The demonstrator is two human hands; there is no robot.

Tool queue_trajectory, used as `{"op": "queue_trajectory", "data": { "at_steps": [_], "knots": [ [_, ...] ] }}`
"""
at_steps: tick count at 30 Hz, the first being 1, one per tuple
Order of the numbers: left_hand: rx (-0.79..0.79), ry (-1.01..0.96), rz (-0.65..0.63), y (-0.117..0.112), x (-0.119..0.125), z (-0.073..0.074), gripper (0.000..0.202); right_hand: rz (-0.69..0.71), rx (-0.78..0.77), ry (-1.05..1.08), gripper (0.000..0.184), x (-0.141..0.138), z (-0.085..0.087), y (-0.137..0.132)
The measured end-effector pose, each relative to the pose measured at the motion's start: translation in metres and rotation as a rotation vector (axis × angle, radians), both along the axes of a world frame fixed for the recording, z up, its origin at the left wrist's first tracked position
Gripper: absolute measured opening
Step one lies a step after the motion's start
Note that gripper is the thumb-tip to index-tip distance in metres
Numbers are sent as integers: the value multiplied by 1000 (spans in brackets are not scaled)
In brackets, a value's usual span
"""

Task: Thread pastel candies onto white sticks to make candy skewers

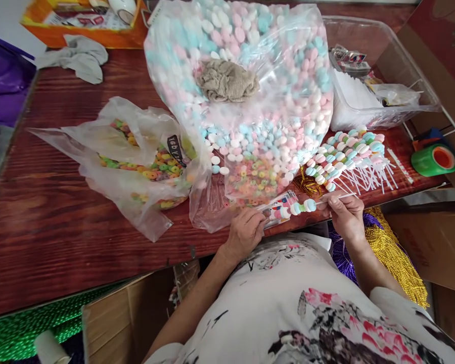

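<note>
My left hand pinches the near end of a small clear plastic sleeve with red and blue print, at the table's front edge. My right hand is closed on the white stick of a candy skewer. Pastel pink, white and blue candies with a green piece are threaded on it, and its far end lies at or inside the sleeve; which, I cannot tell. Behind my right hand lies a pile of similar candy skewers, their white sticks pointing toward me.
A big clear bag of pastel candies fills the middle, a brown cloth on top. Left of it lies a bag of small coloured rings. A clear bin, green tape roll and orange box stand around.
</note>
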State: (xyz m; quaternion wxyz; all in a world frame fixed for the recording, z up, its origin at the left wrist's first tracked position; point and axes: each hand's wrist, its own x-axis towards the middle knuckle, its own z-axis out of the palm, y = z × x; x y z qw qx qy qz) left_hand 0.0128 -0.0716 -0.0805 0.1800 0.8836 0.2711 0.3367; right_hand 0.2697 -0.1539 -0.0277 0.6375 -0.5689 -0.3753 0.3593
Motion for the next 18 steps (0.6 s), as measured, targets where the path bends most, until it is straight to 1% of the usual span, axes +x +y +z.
{"op": "queue_trajectory", "data": {
  "at_steps": [3,5,7,9,11,14,16,17,18],
  "knots": [
    [67,42,-80,2,-1,0,10,209,37,-133,17,5,10,-2],
    [51,42,-134,4,-1,1,12,317,74,-195,15,9,17,-2],
    [6,31,-189,6,-2,2,13,385,98,-189,15,13,20,0],
    [-40,25,-229,8,-2,6,14,424,84,-142,15,15,17,1],
    [-68,28,-249,9,-2,10,13,449,50,-89,15,14,9,2],
    [-105,10,-240,8,-2,17,12,459,32,-3,17,11,-4,2],
    [-181,5,-220,7,-2,21,7,431,60,63,17,9,-10,2],
    [-233,15,-212,6,-2,23,13,417,81,90,18,7,-12,2],
    [-280,36,-204,5,-1,25,24,408,101,110,18,7,-14,3]
  ]
}}
